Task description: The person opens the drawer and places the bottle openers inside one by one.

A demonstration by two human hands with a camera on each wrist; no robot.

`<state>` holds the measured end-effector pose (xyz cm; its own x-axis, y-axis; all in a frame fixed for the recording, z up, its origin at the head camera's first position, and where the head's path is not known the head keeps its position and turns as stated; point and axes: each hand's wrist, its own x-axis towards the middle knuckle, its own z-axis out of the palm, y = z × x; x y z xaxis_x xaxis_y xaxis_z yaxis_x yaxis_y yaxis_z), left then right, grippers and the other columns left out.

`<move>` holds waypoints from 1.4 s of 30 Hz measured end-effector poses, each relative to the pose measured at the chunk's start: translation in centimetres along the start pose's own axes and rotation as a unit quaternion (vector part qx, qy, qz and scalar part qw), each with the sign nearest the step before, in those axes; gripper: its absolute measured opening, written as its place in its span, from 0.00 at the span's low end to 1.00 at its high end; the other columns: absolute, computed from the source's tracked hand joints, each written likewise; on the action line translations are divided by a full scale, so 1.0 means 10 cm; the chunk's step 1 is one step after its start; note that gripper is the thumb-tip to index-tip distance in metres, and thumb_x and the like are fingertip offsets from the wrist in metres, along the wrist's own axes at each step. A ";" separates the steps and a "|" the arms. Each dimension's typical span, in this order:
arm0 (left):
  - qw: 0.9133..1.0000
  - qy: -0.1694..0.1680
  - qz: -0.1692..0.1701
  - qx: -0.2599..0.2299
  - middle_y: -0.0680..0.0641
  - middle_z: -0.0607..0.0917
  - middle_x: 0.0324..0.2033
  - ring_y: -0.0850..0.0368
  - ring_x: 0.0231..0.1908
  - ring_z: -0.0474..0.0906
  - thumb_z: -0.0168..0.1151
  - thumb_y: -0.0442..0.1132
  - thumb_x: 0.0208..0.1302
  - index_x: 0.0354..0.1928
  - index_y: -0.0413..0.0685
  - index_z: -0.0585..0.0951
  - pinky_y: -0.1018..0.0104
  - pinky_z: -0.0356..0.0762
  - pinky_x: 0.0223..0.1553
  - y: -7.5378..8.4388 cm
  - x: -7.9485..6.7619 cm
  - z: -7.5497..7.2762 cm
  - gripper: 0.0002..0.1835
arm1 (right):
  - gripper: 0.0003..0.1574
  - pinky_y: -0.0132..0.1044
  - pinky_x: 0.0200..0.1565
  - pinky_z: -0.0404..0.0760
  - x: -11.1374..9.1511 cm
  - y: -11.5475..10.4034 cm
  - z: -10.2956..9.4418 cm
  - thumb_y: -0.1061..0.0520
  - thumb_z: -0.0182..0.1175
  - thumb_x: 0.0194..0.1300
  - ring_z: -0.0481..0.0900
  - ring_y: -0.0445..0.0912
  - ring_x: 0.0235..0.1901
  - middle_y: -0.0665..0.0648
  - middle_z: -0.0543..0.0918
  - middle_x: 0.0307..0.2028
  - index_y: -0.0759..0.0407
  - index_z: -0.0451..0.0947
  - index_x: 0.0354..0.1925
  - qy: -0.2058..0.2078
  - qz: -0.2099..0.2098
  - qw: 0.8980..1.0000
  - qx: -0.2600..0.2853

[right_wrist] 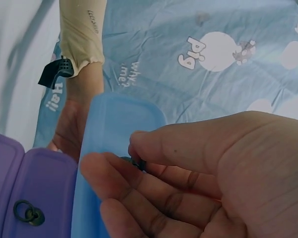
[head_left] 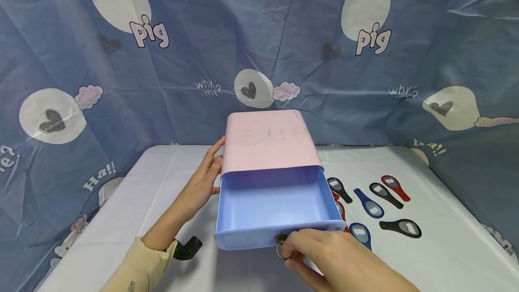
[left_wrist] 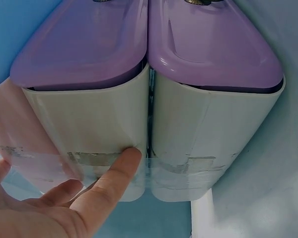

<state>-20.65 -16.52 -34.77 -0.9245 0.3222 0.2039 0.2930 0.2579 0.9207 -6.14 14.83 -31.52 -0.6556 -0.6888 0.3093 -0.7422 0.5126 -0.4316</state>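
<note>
A small drawer cabinet with a pink top shell (head_left: 267,143) stands on the white table, its blue drawer (head_left: 279,236) pulled out and bare inside. My right hand (head_left: 332,256) pinches the drawer's ring pull (head_left: 279,252) between thumb and index finger; the fingers partly cover the ring in the right wrist view. On the cabinet's left side rests my left hand (head_left: 200,186), its fingers spread along the shell. Two purple drawers (left_wrist: 84,44) in pale shells show closed in the left wrist view, beside that hand. One has a ring pull (right_wrist: 30,213) hanging from its front.
Several paddle-shaped items with grey oval inserts lie right of the cabinet, among them a red one (head_left: 395,187), a blue one (head_left: 369,204) and a black one (head_left: 401,227). The blue drawer overlaps some. A patterned blue cloth (head_left: 182,57) hangs behind the table (head_left: 430,260).
</note>
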 end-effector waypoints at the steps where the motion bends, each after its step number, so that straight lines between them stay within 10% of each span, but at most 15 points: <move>1: 1.000 0.000 0.000 0.000 0.38 0.64 0.81 0.29 0.77 0.66 0.36 0.57 0.89 0.85 0.84 0.48 0.30 0.83 0.57 0.00 0.00 0.00 0.29 | 0.09 0.18 0.36 0.75 -0.01 0.00 0.00 0.56 0.68 0.76 0.75 0.24 0.35 0.36 0.83 0.40 0.41 0.81 0.46 0.002 -0.006 1.000 0.001; 16: 1.000 -0.001 -0.002 0.007 0.41 0.57 0.84 0.30 0.78 0.65 0.35 0.58 0.88 0.85 0.85 0.47 0.27 0.80 0.59 -0.01 0.01 0.03 0.30 | 0.11 0.17 0.36 0.74 -0.04 0.02 -0.02 0.47 0.63 0.80 0.76 0.23 0.35 0.34 0.89 0.42 0.42 0.89 0.54 -0.013 -0.050 0.998 -0.045; 25: 1.000 -0.001 -0.004 0.000 0.42 0.54 0.85 0.31 0.80 0.62 0.38 0.59 0.87 0.85 0.85 0.48 0.26 0.80 0.60 0.02 0.01 0.03 0.31 | 0.11 0.19 0.40 0.80 -0.19 -0.01 -0.34 0.46 0.64 0.80 0.82 0.25 0.40 0.30 0.88 0.45 0.35 0.87 0.55 -0.001 -0.025 1.000 0.017; 35: 1.000 0.001 0.004 0.004 0.36 0.62 0.78 0.30 0.76 0.67 0.41 0.61 0.85 0.86 0.82 0.48 0.25 0.79 0.60 0.03 0.02 -0.01 0.33 | 0.21 0.22 0.35 0.79 -0.38 0.20 -0.90 0.60 0.74 0.69 0.83 0.28 0.35 0.29 0.88 0.38 0.33 0.88 0.51 0.140 0.038 0.987 -0.070; 42: 1.000 -0.001 -0.005 0.001 0.37 0.61 0.79 0.30 0.76 0.66 0.42 0.58 0.86 0.86 0.83 0.48 0.27 0.80 0.61 0.02 0.00 -0.02 0.32 | 0.10 0.26 0.34 0.80 -0.34 0.73 -1.12 0.54 0.71 0.74 0.86 0.33 0.32 0.38 0.91 0.37 0.38 0.90 0.49 0.170 0.172 0.968 -0.073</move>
<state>-20.65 -16.62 -34.54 -0.9269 0.3207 0.1950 0.2851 0.2634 0.9216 -10.91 26.67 -26.23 -0.8563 -0.2688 0.4410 -0.4680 0.7650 -0.4424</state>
